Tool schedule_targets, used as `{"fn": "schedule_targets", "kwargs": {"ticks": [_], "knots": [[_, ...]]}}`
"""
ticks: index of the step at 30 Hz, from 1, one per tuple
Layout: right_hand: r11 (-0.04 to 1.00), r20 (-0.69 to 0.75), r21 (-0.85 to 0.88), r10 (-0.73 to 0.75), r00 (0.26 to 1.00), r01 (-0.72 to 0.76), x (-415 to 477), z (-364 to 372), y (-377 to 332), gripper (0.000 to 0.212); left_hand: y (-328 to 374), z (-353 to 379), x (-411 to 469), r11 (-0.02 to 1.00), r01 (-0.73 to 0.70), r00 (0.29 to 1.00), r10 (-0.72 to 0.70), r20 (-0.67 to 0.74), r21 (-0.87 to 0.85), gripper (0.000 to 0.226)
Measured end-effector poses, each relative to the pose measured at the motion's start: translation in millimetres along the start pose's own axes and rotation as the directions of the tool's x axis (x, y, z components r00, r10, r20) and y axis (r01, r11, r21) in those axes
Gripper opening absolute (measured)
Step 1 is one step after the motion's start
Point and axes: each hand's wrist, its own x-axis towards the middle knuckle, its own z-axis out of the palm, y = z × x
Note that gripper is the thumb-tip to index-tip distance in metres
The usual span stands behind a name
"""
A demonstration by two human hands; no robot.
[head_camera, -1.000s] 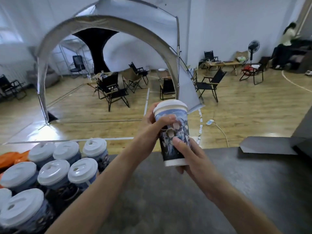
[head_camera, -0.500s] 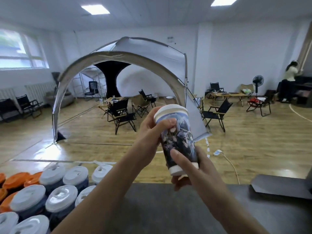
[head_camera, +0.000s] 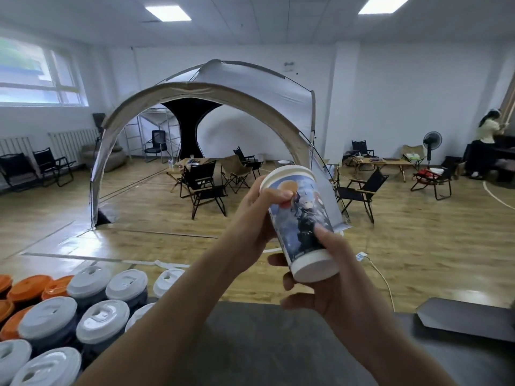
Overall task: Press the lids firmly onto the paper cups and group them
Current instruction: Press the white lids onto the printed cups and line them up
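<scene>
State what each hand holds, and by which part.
Both grip one printed paper cup: the left hand near its top, the right hand around its base.

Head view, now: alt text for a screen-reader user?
Two hands hold a printed paper cup up in the air, tilted, the left hand near its rim, the right hand round its base. White-lidded cups and orange lids cluster at lower left; a tent stands behind.
</scene>
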Motion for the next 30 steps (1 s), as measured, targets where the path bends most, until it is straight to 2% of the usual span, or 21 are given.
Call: {"fn": "schedule_targets", "kwargs": {"ticks": [2, 4, 6, 9, 12, 14, 16, 17, 19, 23, 25, 27, 30], "knots": [[0.997, -0.029, -0.077, -0.011, 1.0, 0.009, 0.1, -1.6, 1.8, 0.061, 0.5, -0.2, 1.6, 1.0, 0.001, 1.0, -0.001, -0.028, -0.001, 0.079], [0.999, -0.001, -0.034, 0.016, 1.0, -0.016, -0.6, 2.7, 2.2, 0.049, 5.3, 2.6, 1.3, 0.996, 0.04, 0.999, -0.041, -0.02, -0.081, 0.081], [1.0, -0.003, -0.022, 0.016, 1.0, -0.017, -1.1, 8.9, 2.3, 0.046, 9.0, 6.2, 1.2, 0.991, 0.067, 0.998, -0.068, 0.0, -0.112, 0.076], [0.989, -0.08, -0.148, -0.03, 0.996, 0.018, 0.3, 6.4, 5.5, 0.054, 8.9, 12.2, 1.8, 0.991, 0.08, 0.997, -0.08, -0.002, -0.107, 0.061], [0.958, -0.135, -0.284, -0.067, 0.989, 0.027, -2.1, 1.4, 3.7, 0.069, 9.7, 9.9, 6.0, 0.999, 0.039, 0.997, -0.038, -0.061, 0.016, 0.062], [0.99, -0.066, -0.14, -0.006, 0.998, -0.003, -5.0, 2.9, -1.9, 0.071, 11.5, 7.3, 5.1, 0.997, 0.011, 1.0, -0.009, -0.025, 0.072, 0.067], [0.99, 0.056, 0.105, 0.087, 0.995, -0.092, -8.2, 9.4, -11.4, 0.055, 10.2, 6.8, 2.5, 0.999, 0.046, 0.997, -0.047, 0.062, 0.018, 0.079], [0.977, 0.095, 0.169, 0.114, 0.989, -0.129, -9.4, 11.9, -14.7, 0.05, 9.1, 7.1, 0.8, 0.998, 0.06, 0.994, -0.058, 0.093, -0.02, 0.082], [0.98, 0.108, 0.152, 0.112, 0.988, -0.128, -8.7, 11.4, -16.4, 0.052, 7.3, 4.2, 0.7, 0.999, 0.043, 0.995, -0.04, 0.094, -0.034, 0.084], [0.998, -0.002, -0.044, 0.053, 0.999, -0.053, -1.0, 6.9, -14.3, 0.05, 14.0, -1.4, -2.3, 0.996, -0.042, 0.998, 0.039, 0.048, 0.079, 0.071], [0.997, 0.018, 0.003, 0.08, 0.997, -0.08, 1.1, 6.0, -15.4, 0.054, 16.3, 0.0, -4.7, 0.999, -0.034, 0.996, 0.03, 0.081, 0.042, 0.063], [0.986, 0.115, 0.124, 0.101, 0.988, -0.115, 1.1, 9.0, -16.9, 0.063, 15.4, 1.7, -5.5, 0.999, -0.03, 0.995, 0.033, 0.096, -0.031, 0.058], [0.984, 0.174, 0.136, 0.09, 0.981, -0.115, 0.6, 7.5, -17.0, 0.068, 13.6, 1.9, -5.0, 0.998, -0.031, 0.998, 0.034, 0.059, -0.049, 0.074]]}}
